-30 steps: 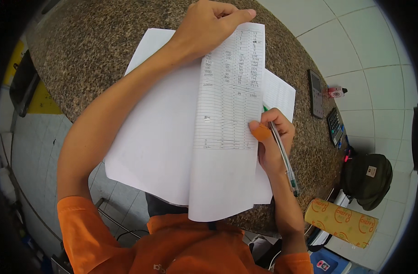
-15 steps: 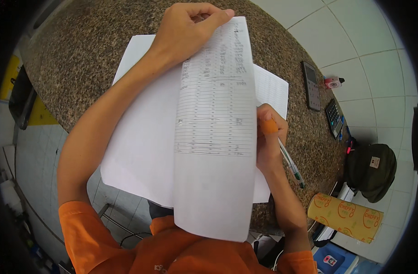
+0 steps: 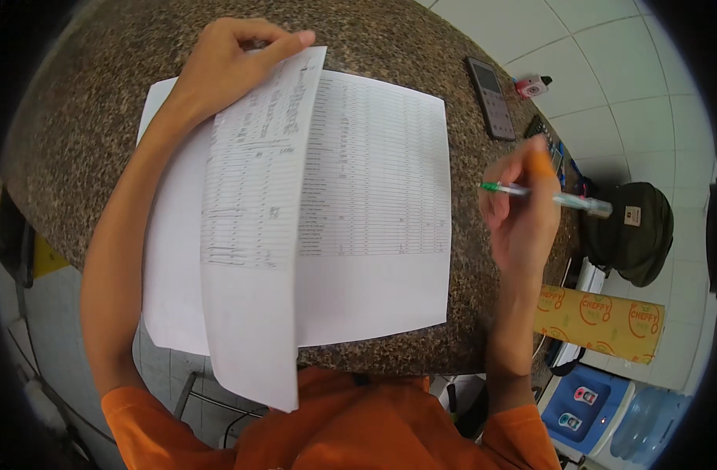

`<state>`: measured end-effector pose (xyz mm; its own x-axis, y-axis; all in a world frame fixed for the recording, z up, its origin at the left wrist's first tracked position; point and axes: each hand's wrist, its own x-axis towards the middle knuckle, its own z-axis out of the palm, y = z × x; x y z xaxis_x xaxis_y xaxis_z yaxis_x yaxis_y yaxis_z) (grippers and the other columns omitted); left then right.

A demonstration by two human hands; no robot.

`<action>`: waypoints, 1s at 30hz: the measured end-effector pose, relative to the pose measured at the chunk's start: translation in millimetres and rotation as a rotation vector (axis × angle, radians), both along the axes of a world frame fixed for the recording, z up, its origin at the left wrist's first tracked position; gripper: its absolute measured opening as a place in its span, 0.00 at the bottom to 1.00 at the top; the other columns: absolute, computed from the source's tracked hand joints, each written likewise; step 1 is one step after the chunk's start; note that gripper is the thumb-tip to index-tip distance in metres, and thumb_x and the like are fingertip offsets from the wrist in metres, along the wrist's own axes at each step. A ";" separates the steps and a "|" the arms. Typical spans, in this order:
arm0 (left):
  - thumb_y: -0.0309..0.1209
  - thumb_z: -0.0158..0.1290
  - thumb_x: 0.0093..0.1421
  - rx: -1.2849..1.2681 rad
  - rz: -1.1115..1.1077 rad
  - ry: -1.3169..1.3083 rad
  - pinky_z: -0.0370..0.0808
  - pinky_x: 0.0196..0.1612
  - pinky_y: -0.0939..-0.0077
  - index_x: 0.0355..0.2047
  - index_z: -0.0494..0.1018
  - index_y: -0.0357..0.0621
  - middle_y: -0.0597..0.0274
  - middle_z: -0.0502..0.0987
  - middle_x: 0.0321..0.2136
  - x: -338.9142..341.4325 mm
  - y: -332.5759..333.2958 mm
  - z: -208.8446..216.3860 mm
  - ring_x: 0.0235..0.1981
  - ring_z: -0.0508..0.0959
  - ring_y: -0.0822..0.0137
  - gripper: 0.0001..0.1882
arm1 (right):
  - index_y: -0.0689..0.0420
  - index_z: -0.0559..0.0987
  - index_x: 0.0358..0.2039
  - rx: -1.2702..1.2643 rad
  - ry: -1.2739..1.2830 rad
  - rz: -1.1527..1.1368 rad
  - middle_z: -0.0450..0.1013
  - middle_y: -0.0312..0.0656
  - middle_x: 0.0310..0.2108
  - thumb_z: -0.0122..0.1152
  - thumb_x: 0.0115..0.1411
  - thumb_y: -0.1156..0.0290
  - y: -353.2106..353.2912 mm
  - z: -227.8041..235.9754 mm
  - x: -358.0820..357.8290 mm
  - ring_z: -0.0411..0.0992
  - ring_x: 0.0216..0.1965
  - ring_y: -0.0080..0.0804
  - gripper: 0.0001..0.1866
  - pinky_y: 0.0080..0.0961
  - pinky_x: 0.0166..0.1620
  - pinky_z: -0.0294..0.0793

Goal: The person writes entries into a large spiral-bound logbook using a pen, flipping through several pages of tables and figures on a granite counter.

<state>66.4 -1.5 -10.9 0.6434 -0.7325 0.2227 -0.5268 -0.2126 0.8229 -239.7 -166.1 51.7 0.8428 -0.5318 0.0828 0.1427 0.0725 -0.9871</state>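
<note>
My left hand (image 3: 225, 70) pinches the top of a raised paper sheet (image 3: 249, 329) covered with printed rows and pencil-like marks. That sheet stands folded over to the left, its lower end hanging past the table's near edge. Beneath it, flat on the table, lies another sheet with a printed table (image 3: 374, 294). My right hand (image 3: 523, 211) is up off the table, to the right of the papers, and grips a clear pen (image 3: 585, 204) with its green tip toward the papers. An orange cover (image 3: 541, 163) sits on a digit of that hand, slightly blurred.
On the speckled stone table (image 3: 390, 356) lies a smartphone (image 3: 490, 98) near the wall, beside a small pink-and-white bottle (image 3: 534, 86). A calculator (image 3: 538, 127) is partly behind my right hand. Farther right are a dark green bag (image 3: 628, 235), a yellow box (image 3: 601, 321) and a blue-fronted water dispenser (image 3: 581, 415).
The raised sheet has swung left with my left hand, uncovering the printed sheet below. My right hand has left the papers, moving right and up; the pen's green tip now points left. The view has shifted too.
</note>
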 end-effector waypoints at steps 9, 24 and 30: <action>0.37 0.65 0.60 -0.031 -0.123 -0.164 0.72 0.37 0.74 0.33 0.85 0.45 0.67 0.80 0.30 4.5 -6.9 -16.7 0.31 0.78 0.75 0.09 | 0.66 0.77 0.39 -0.052 0.303 -0.372 0.79 0.43 0.27 0.63 0.62 0.83 46.7 -34.3 -38.9 0.75 0.23 0.21 0.06 0.18 0.30 0.77; 0.33 0.63 0.61 0.142 -0.028 -0.300 0.73 0.43 0.80 0.41 0.85 0.48 0.65 0.83 0.39 8.5 0.4 -32.9 0.37 0.80 0.74 0.08 | 0.56 0.79 0.26 -0.587 0.512 -0.366 0.73 0.33 0.15 0.73 0.44 0.82 61.0 -51.3 -25.6 0.72 0.15 0.15 0.11 0.13 0.19 0.67; 0.31 0.70 0.57 -0.149 -0.416 -0.219 0.65 0.27 0.85 0.31 0.85 0.43 0.67 0.82 0.27 41.4 -10.9 -13.4 0.24 0.74 0.81 0.07 | 0.59 0.79 0.26 -0.620 0.322 -0.305 0.76 0.39 0.18 0.73 0.42 0.85 54.3 -54.6 -18.0 0.76 0.17 0.24 0.12 0.16 0.21 0.73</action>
